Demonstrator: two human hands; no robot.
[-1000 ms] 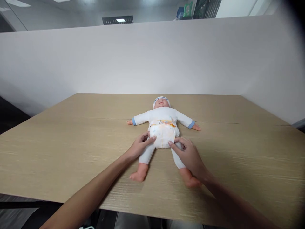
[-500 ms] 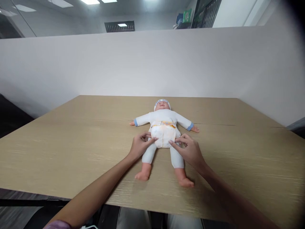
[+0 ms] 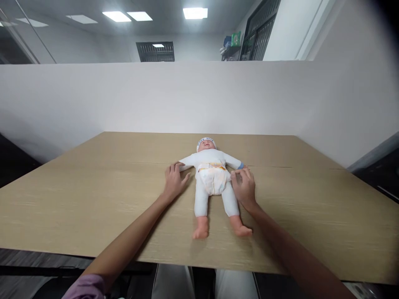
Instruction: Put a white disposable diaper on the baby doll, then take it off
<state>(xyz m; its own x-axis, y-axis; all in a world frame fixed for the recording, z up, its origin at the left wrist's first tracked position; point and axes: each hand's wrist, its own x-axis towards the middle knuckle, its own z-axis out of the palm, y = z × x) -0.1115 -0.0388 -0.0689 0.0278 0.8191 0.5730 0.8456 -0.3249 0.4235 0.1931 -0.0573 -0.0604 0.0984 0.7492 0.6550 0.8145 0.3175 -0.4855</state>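
A baby doll (image 3: 209, 155) lies on its back on the table, in a white suit with blue cuffs and a white printed headband. Round its hips is a white diaper (image 3: 214, 179) with an orange patterned waistband. My left hand (image 3: 175, 181) is open beside the doll, its fingertips over the end of the doll's sleeve and hiding the small hand there. My right hand (image 3: 245, 187) is at the other side of the diaper, thumb and fingers bent but apart. It covers part of the doll's other hand.
The wooden table (image 3: 93, 199) reaches to a white partition (image 3: 156, 99) at the back. A dark object (image 3: 380, 174) stands by the table's right edge, and another dark shape (image 3: 15, 160) is at the left. My knees are below the front edge.
Both hands have let go of the diaper's leg edges and moved up and outward. The doll's legs lie closer together. The camera view has tilted up a little.
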